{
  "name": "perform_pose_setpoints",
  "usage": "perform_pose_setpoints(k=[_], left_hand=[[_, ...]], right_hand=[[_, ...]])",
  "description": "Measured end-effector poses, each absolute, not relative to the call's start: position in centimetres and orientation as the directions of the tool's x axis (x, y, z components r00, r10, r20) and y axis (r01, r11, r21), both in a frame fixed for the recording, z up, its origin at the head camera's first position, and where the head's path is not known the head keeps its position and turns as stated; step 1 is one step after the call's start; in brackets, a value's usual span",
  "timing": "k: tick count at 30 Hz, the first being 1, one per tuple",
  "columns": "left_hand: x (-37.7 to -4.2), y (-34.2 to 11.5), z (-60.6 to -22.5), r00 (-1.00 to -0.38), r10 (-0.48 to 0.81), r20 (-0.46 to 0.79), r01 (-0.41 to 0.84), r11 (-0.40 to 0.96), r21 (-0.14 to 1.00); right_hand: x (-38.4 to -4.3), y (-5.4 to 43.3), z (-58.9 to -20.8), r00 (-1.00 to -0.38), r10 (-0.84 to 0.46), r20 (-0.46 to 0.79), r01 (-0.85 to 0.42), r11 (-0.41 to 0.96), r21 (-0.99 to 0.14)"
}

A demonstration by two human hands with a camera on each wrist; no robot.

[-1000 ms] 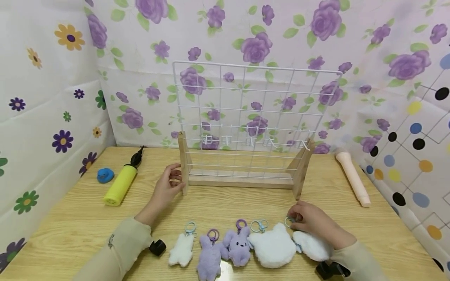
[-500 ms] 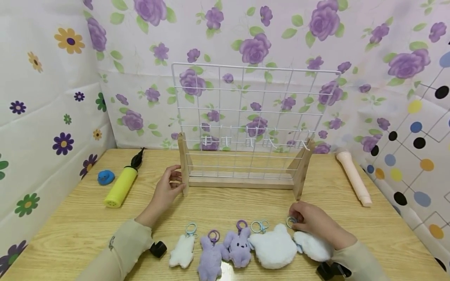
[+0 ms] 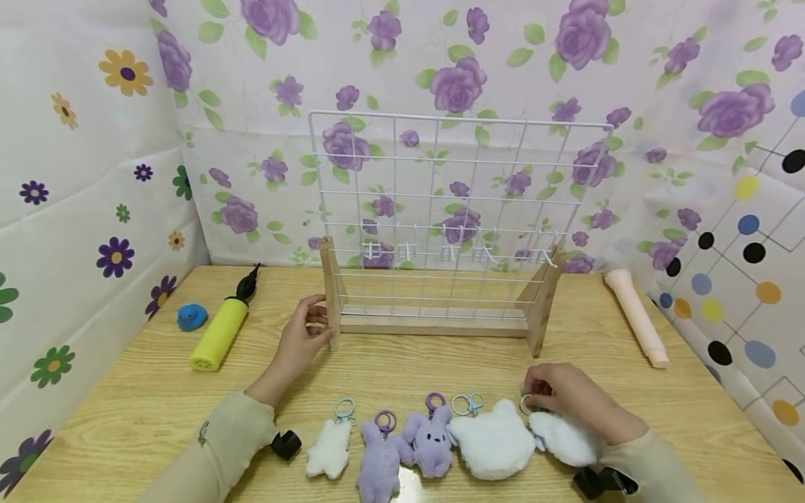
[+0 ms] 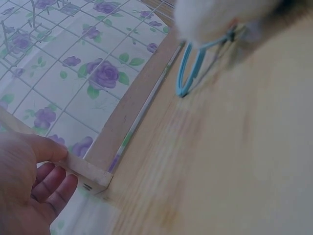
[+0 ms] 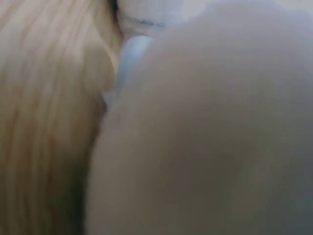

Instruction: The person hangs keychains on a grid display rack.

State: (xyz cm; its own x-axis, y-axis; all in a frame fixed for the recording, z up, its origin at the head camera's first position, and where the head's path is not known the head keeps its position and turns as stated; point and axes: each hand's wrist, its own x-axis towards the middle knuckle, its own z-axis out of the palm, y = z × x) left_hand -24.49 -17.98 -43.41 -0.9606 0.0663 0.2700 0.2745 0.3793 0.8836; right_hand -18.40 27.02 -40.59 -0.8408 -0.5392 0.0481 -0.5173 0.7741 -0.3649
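A white wire grid rack (image 3: 434, 199) stands upright in a wooden base (image 3: 434, 325), with several white hooks (image 3: 449, 251) hanging along one wire. My left hand (image 3: 302, 332) grips the base's left wooden post (image 3: 331, 293); the left wrist view shows the thumb on its edge and the fingers curled behind. At the front right, my right hand (image 3: 575, 398) pinches the light-coloured ring of a white plush keychain (image 3: 566, 439), which lies on the table partly under that hand. A pale blurred shape fills most of the right wrist view.
Left of it lie a large white plush keychain (image 3: 493, 443), two purple plush keychains (image 3: 379, 464) and a small white one (image 3: 330, 448). A yellow hand pump (image 3: 220, 334) and blue toy duck (image 3: 191, 317) are at left, a pale pink tube (image 3: 636, 318) at right.
Both hands keep their places and holds. The whole head view shifts very slightly; the right hand and the ring hardly move.
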Motion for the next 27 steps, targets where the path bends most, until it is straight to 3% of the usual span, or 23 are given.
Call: perform_pose_setpoints(k=[27], left_hand=[[-24.5,-18.0,-43.5,-0.953,0.056,0.298,0.296,0.387,0.874]], right_hand=[[-17.4,30.4,-35.3,-0.871,-0.49,0.022,-0.445,0.77,-0.457]])
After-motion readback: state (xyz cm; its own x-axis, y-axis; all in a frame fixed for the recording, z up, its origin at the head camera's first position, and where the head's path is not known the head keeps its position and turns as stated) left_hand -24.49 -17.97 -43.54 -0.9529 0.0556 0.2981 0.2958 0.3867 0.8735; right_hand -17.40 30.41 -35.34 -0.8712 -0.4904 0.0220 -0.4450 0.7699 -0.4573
